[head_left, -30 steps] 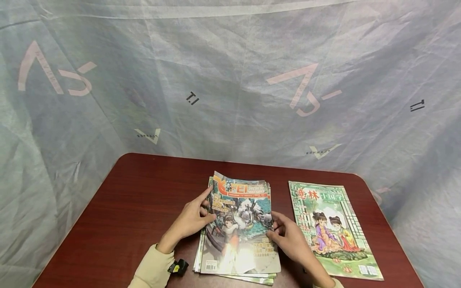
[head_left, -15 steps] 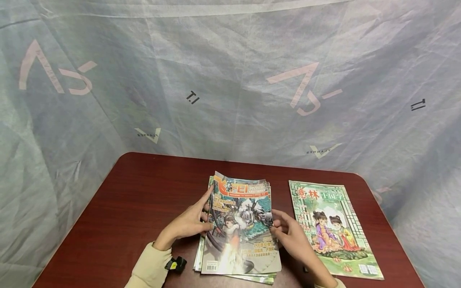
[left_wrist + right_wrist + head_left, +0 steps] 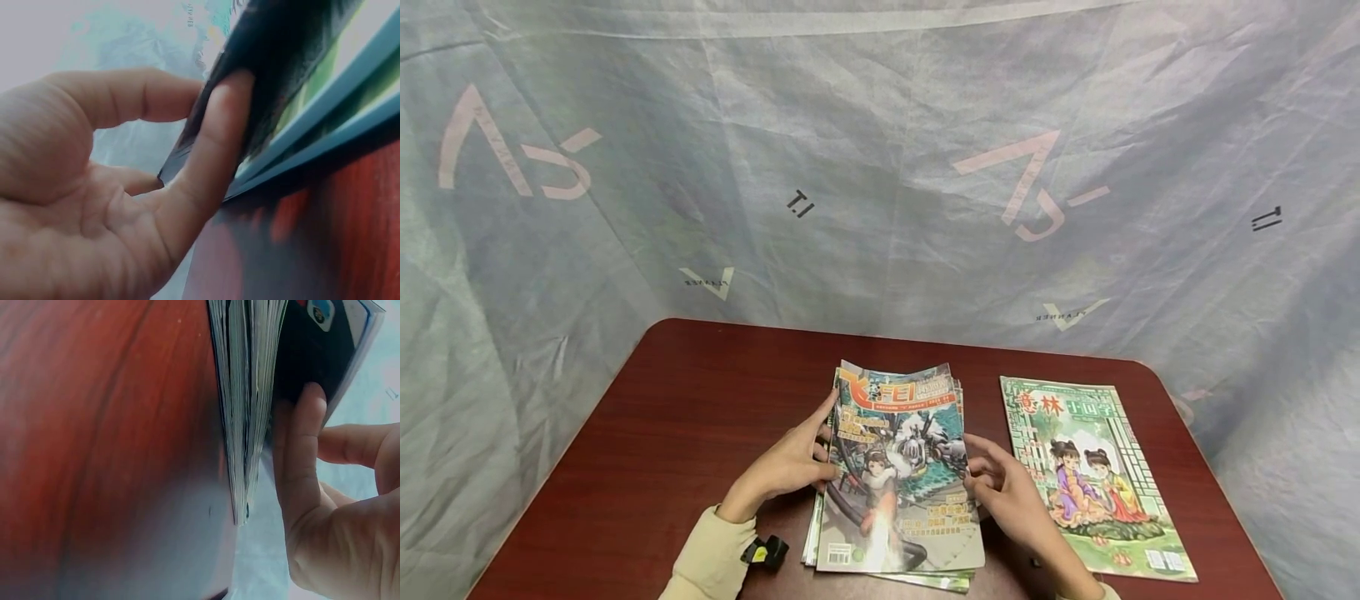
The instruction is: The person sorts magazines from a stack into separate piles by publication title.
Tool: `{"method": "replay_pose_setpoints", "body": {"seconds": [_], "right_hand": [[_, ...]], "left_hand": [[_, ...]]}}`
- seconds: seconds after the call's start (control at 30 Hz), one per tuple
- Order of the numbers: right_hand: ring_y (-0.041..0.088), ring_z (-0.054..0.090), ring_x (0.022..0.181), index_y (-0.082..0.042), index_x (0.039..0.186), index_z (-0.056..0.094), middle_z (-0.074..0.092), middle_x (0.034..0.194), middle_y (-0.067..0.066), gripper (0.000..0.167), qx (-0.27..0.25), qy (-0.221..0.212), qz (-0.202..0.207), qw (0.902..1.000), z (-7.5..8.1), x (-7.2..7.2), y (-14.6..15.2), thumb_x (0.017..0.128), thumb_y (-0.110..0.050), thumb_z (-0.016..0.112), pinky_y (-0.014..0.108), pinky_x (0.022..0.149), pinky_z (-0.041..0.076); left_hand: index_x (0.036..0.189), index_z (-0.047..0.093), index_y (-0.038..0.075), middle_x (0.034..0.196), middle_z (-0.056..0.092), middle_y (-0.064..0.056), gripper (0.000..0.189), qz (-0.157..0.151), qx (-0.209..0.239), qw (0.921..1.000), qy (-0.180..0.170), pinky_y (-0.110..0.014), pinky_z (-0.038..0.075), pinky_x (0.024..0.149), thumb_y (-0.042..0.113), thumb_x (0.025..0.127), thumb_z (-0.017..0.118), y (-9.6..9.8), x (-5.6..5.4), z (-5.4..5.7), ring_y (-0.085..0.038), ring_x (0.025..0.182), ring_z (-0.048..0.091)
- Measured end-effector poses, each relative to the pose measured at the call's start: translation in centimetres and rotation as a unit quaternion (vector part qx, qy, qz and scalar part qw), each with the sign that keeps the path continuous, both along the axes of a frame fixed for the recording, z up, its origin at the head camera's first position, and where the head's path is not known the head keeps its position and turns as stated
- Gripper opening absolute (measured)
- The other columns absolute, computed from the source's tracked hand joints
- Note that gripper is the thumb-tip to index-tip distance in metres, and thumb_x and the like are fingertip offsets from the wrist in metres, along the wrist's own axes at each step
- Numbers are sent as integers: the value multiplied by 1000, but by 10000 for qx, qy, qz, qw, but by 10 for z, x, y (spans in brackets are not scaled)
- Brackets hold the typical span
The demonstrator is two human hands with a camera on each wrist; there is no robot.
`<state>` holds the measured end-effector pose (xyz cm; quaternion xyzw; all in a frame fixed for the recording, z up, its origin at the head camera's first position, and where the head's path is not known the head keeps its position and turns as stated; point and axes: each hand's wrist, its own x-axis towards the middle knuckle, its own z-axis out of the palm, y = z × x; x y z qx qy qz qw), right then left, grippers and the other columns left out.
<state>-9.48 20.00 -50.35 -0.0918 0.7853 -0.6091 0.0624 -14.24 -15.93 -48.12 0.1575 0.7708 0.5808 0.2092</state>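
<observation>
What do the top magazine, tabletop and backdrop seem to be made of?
Top magazine: paper, its cover glossy; a bright glare shows low on it and its upper edge bows.
Tabletop: reddish wood or wood-look laminate, smooth with some sheen; grain streaks show, but can't settle which.
Backdrop: probably thin fabric, fairly matte, judging by its soft creases; plastic sheeting is possible.

Wrinkled grey sheeting (image 3: 880,233), printed with pale pink logos (image 3: 1032,179), hung behind and beside the glossy reddish-brown, round-cornered tabletop (image 3: 700,400).

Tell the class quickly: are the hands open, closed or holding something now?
Left hand: holding the top magazine by its left edge.
Right hand: holding the same magazine by its right edge.
</observation>
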Motion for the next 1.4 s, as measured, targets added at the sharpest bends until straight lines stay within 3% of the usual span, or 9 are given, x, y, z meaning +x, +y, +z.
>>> {"method": "replay_pose_setpoints", "body": {"seconds": [0.27, 0.4, 0.63, 0.93, 1.27, 1.4], "right_hand": [[12, 78, 85, 9, 158, 53, 77, 110, 25, 64, -190, 74, -442, 9988, 3, 4, -14, 96, 18, 70, 27, 63, 60], [12, 77, 82, 5, 158, 55, 76, 110, 23, 65, -316, 6, -662, 9973, 8, 5, -25, 96, 19, 70, 29, 59, 61], [16, 79, 87, -5, 160, 59, 77, 117, 20, 67, -316, -66, -900, 9954, 22, 4, -40, 97, 17, 71, 27, 57, 57], [18, 78, 82, -9, 162, 57, 74, 126, 23, 68, -462, 4, -787, 9958, 34, -3, -60, 100, 15, 69, 35, 61, 65], [23, 77, 78, -5, 163, 55, 73, 127, 25, 67, -379, 241, -466, 9979, 50, -11, -100, 100, 13, 69, 35, 57, 63], [30, 79, 86, -2, 162, 56, 72, 124, 26, 66, -380, 385, -353, 9979, 54, -14, -118, 99, 14, 70, 32, 60, 64]], "left_hand": [[178, 6, 2, 136, 55, -36, 113, 57, 33, 9998, 183, -41, 64, 61, -14, 91, 75, -9, -2, 6, -25, 82, 74], [176, 15, -2, 138, 59, -37, 106, 251, -254, 9984, 442, -38, 63, 63, -11, 91, 77, -14, -3, 12, -26, 90, 76], [176, 26, 2, 143, 62, -32, 98, 535, -759, 9928, 753, -37, 59, 76, -3, 94, 81, -27, -2, 28, -28, 106, 75], [174, 31, 1, 149, 58, -33, 88, 515, -803, 9899, 1051, -39, 61, 87, 9, 102, 80, -49, 1, 45, -34, 119, 69], [172, 28, -7, 153, 52, -35, 75, 550, -638, 9938, 722, -34, 63, 88, 10, 111, 69, -81, 6, 58, -32, 120, 69], [170, 30, -10, 152, 53, -36, 70, 607, -770, 9925, 728, -35, 62, 89, 10, 113, 65, -93, 8, 61, -35, 122, 69]]}}
